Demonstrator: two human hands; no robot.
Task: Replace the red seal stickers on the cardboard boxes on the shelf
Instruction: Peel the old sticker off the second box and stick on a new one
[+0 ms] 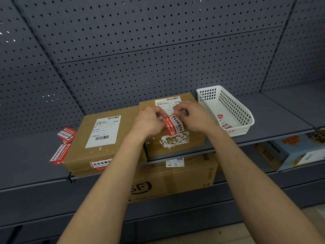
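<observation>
— Red stickers, counted?
— One red seal sticker (174,125) over the top of the right box (154,150), pinched at its far edge by left hand (149,122) and right hand (195,118). Just nearer, torn white residue (175,140).
— Boxes?
— Two on the shelf (281,110): left box (82,138) touching the right box, bearing a second sticker (100,164).
— Around?
— Farther left, at least two loose stickers (60,152). Just right, one white basket (228,103) holding scraps. Beneath, an SF carton (184,178). Behind, grey pegboard (158,50).
</observation>
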